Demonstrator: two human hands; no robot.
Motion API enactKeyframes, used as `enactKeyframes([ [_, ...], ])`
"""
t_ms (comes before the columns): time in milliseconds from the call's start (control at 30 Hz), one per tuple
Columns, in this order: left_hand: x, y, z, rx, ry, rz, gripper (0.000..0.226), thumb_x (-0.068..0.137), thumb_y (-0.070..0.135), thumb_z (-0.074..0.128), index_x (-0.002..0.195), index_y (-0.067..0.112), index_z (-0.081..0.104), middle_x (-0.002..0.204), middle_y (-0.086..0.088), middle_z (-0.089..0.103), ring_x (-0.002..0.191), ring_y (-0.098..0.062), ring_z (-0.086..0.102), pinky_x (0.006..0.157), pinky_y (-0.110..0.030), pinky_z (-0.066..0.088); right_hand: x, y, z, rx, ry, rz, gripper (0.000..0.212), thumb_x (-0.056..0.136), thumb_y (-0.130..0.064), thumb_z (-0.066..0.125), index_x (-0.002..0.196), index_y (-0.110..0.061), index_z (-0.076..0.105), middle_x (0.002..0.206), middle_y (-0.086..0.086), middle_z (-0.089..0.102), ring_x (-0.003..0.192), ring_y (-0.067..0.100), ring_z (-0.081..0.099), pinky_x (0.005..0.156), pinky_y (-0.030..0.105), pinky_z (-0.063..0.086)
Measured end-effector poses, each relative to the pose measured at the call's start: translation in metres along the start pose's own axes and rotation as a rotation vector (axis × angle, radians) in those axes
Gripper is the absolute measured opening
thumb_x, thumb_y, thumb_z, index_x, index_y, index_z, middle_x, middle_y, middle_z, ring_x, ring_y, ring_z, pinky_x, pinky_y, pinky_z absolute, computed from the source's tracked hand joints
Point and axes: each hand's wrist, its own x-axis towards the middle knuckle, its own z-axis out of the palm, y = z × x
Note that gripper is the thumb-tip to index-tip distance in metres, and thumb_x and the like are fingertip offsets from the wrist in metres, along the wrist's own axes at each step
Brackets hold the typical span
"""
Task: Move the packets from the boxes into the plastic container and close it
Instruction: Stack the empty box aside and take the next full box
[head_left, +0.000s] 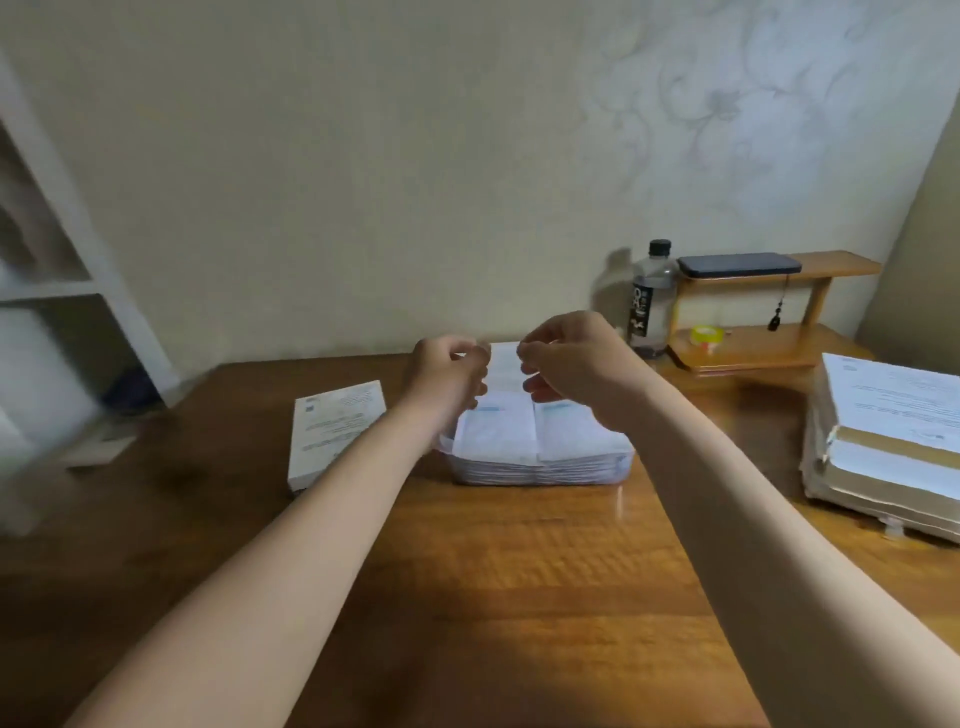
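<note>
Left hand (447, 374) and right hand (576, 364) pinch a white box (505, 371) above a glossy wooden table (519, 561) against a cream wall (363, 182). Directly beneath the grip sits the plastic container (540, 475), full of white packets (498, 436). Left of the grip lies a second box (332, 431), its print too blurred to read.

Bare forearms (322, 509) end in bare hands: left hand (445, 375), right hand (569, 364).

No words or numbers can be read. The clear plastic bottle with a black cap (650, 304) has a black label with large white letters, too blurred to make out. Fine print on the flat white cardboard box (332, 431) and the stack of white printed papers (893, 400) is illegible.
</note>
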Motion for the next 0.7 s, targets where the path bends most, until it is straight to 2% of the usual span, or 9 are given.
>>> enactKeyframes([
  [133,-0.002,-0.037,-0.060,-0.031,0.108,-0.098,0.025,0.100,0.021,0.052,0.079,0.015,0.065,0.085,-0.010,0.068,0.079,-0.025,0.065,0.079,-0.038,0.055,0.005,-0.019,0.073,-0.013,-0.153,0.012,0.025,0.086,-0.008,0.056,0.086,0.016,0.062,0.071,0.022,0.060,0.064,0.032,0.060,0.070,0.048,0.059],
  [200,-0.002,-0.055,-0.083,-0.044,0.171,-0.150,0.020,0.097,0.023,0.054,0.081,0.024,0.064,0.095,-0.005,0.071,0.093,-0.026,0.068,0.089,-0.042,0.057,0.006,-0.025,0.105,-0.061,-0.212,0.010,0.017,0.081,-0.008,0.053,0.067,0.002,0.054,0.065,0.015,0.046,0.061,0.025,0.042,0.060,0.042,0.040],
  [267,-0.001,-0.073,-0.104,-0.059,0.216,-0.191,0.014,0.096,0.022,0.054,0.087,0.026,0.065,0.105,-0.004,0.070,0.103,-0.027,0.066,0.094,-0.043,0.056,0.009,-0.031,0.134,-0.101,-0.255,0.013,0.018,0.080,-0.004,0.048,0.064,-0.010,0.044,0.066,0.008,0.035,0.065,0.021,0.032,0.062,0.035,0.026],
  [367,0.000,-0.089,-0.123,-0.058,0.272,-0.227,0.018,0.094,0.013,0.048,0.094,0.017,0.066,0.107,-0.007,0.068,0.099,-0.025,0.062,0.082,-0.032,0.051,0.019,-0.026,0.161,-0.254,-0.252,0.046,0.027,0.085,-0.004,0.045,0.063,-0.018,0.036,0.064,-0.005,0.037,0.058,0.016,0.034,0.054,0.024,0.027],
  [433,0.002,-0.101,-0.133,-0.040,0.312,-0.246,0.021,0.094,0.009,0.046,0.101,0.009,0.066,0.108,-0.005,0.066,0.098,-0.024,0.060,0.072,-0.027,0.044,0.024,-0.023,0.176,-0.315,-0.304,0.062,0.017,0.091,-0.007,0.046,0.084,-0.019,0.056,0.084,-0.003,0.056,0.074,0.014,0.052,0.060,0.023,0.036],
  [467,0.003,-0.107,-0.137,-0.030,0.323,-0.249,0.021,0.095,0.008,0.046,0.104,0.007,0.065,0.110,-0.006,0.066,0.096,-0.023,0.061,0.066,-0.025,0.043,0.026,-0.022,0.182,-0.325,-0.327,0.072,0.024,0.094,-0.008,0.046,0.109,-0.016,0.062,0.107,0.001,0.063,0.093,0.019,0.058,0.069,0.023,0.039],
  [533,0.005,-0.116,-0.142,-0.008,0.325,-0.262,0.020,0.097,0.009,0.049,0.113,0.008,0.061,0.116,-0.007,0.064,0.090,-0.018,0.059,0.060,-0.023,0.040,0.027,-0.022,0.191,-0.349,-0.346,0.094,0.043,0.098,-0.005,0.044,0.141,-0.010,0.049,0.141,0.006,0.056,0.117,0.024,0.055,0.071,0.020,0.040],
  [600,0.005,-0.121,-0.146,0.013,0.304,-0.290,0.035,0.101,0.013,0.051,0.137,0.009,0.051,0.130,-0.010,0.058,0.100,-0.018,0.054,0.068,-0.026,0.040,0.028,-0.020,0.198,-0.376,-0.384,0.111,0.045,0.100,-0.003,0.042,0.144,-0.008,0.045,0.150,0.007,0.049,0.123,0.027,0.055,0.062,0.016,0.041],
  [700,0.005,-0.128,-0.148,0.043,0.261,-0.324,0.049,0.103,0.016,0.052,0.150,0.009,0.039,0.151,-0.010,0.048,0.122,-0.023,0.053,0.071,-0.026,0.039,0.035,-0.012,0.212,-0.389,-0.414,0.093,0.047,0.098,-0.007,0.041,0.144,-0.015,0.045,0.151,0.003,0.049,0.111,0.023,0.060,0.078,0.025,0.058],
])
